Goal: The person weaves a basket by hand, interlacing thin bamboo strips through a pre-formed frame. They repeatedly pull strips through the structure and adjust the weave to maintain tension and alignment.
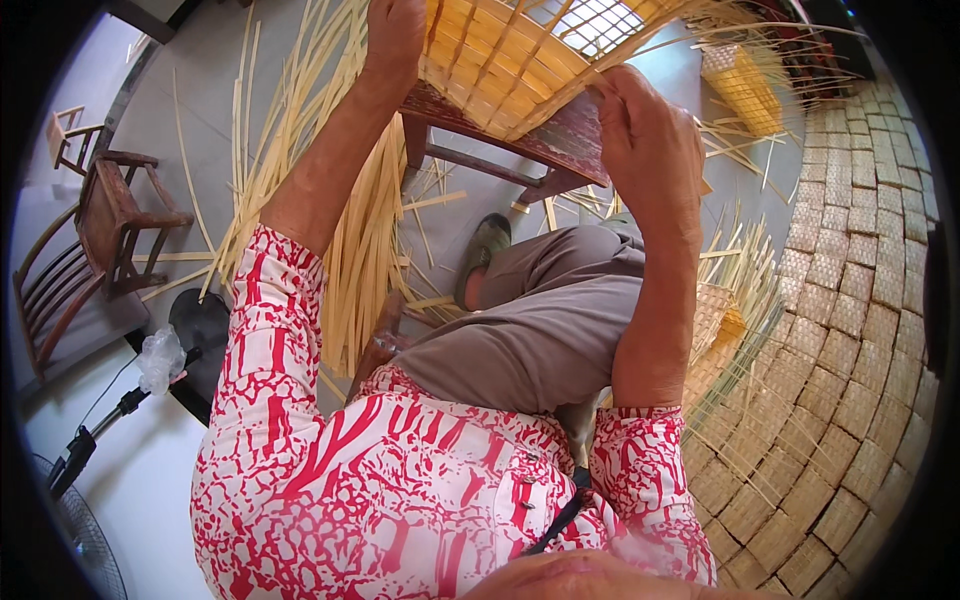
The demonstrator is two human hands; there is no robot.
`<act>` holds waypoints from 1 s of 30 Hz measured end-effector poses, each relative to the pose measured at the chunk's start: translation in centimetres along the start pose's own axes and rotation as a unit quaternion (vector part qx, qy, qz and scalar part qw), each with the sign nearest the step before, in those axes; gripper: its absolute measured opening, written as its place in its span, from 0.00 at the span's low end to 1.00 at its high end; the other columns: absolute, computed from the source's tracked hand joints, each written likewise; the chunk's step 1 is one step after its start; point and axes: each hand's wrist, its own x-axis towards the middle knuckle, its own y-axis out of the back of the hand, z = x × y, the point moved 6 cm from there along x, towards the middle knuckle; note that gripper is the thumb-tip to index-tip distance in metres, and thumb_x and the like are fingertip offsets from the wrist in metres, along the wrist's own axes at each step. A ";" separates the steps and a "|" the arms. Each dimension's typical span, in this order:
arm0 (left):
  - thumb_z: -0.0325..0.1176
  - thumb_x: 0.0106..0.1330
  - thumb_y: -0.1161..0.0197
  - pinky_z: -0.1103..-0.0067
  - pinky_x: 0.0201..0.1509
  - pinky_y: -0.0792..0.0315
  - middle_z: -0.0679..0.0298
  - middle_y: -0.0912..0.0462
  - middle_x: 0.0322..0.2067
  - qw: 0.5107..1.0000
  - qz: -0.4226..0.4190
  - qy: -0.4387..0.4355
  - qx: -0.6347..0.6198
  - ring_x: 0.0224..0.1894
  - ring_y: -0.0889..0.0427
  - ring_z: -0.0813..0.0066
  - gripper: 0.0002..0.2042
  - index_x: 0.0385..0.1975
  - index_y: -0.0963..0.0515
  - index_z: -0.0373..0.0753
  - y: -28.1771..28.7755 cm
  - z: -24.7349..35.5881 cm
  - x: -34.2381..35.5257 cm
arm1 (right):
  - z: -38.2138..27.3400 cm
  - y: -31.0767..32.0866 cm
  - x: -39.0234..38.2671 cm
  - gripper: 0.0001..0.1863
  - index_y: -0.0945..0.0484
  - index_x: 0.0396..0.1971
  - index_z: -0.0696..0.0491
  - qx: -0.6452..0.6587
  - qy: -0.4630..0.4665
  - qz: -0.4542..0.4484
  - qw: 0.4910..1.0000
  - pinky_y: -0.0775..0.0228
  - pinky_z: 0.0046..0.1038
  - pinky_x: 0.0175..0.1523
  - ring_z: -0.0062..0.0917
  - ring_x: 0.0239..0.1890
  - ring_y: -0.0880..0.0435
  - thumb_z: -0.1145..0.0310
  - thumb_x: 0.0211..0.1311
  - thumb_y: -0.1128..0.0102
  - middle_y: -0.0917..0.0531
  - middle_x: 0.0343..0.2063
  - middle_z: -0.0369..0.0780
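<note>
A partly woven basket (500,75) of yellow bamboo strips stands tilted at the top of the view, on a worn dark red wooden bench (570,140). Its side wall is an open lattice with loose strip ends, and its upper part runs out of the picture. My left hand (396,35) is closed on the basket's left edge, its fingers partly cut off by the frame. At the right corner my right hand (648,140) grips the edge strips between thumb and curled fingers.
Long loose bamboo strips (365,250) lie in a heap left of the bench. Another yellow basket (742,90) stands at the far right, near many stacked woven pieces (850,290). On the left are a wooden chair (125,215) and a fan (85,530).
</note>
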 end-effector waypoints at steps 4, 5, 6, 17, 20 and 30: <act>0.43 0.78 0.50 0.78 0.41 0.29 0.71 0.23 0.32 1.000 -0.005 -0.026 -0.011 0.35 0.25 0.81 0.15 0.45 0.23 0.38 -1.3 0.5 -0.4 | 0.4 -0.6 -0.4 0.05 0.22 0.33 0.47 0.009 -0.055 -0.005 0.998 0.28 0.44 0.36 0.47 0.33 0.16 0.63 0.66 0.42 0.16 0.25 0.43; 0.43 0.77 0.50 0.77 0.42 0.29 0.70 0.23 0.32 0.998 0.002 -0.056 -0.018 0.36 0.25 0.80 0.15 0.45 0.23 0.38 -2.4 2.3 -0.6 | 0.3 -0.5 -0.2 0.05 0.21 0.33 0.47 0.007 -0.068 0.000 0.998 0.28 0.44 0.36 0.47 0.33 0.16 0.63 0.66 0.42 0.16 0.25 0.44; 0.43 0.77 0.50 0.77 0.44 0.29 0.69 0.23 0.32 0.997 0.017 -0.068 0.015 0.37 0.25 0.79 0.15 0.45 0.23 0.38 -2.2 2.2 -0.3 | 0.2 -0.6 -0.3 0.05 0.21 0.33 0.46 0.006 -0.068 0.001 0.998 0.27 0.44 0.36 0.47 0.33 0.16 0.63 0.66 0.41 0.16 0.25 0.44; 0.46 0.69 0.36 0.75 0.54 0.29 0.65 0.22 0.46 0.973 0.063 -0.127 0.183 0.51 0.23 0.75 0.20 0.52 0.27 0.39 2.1 3.5 -2.5 | 2.2 -1.7 0.3 0.07 0.21 0.33 0.51 0.076 -0.075 -0.049 0.993 0.28 0.43 0.35 0.47 0.32 0.17 0.64 0.65 0.41 0.16 0.26 0.45; 0.30 0.61 0.28 0.76 0.54 0.28 0.64 0.21 0.46 0.906 0.039 -0.266 0.326 0.50 0.23 0.76 0.21 0.52 0.27 0.39 0.7 6.2 -3.8 | 2.8 -1.2 0.5 0.06 0.21 0.32 0.51 0.084 -0.079 -0.055 0.992 0.28 0.42 0.35 0.46 0.31 0.17 0.65 0.65 0.41 0.16 0.27 0.45; 0.21 0.63 0.32 0.82 0.36 0.23 0.65 0.15 0.40 0.832 -0.221 -0.343 0.377 0.29 0.20 0.80 0.12 0.46 0.18 0.38 -8.4 11.3 -8.3 | 3.7 -1.5 0.8 0.11 0.17 0.36 0.51 0.071 -0.061 -0.051 0.994 0.25 0.43 0.39 0.47 0.35 0.15 0.59 0.64 0.39 0.14 0.30 0.47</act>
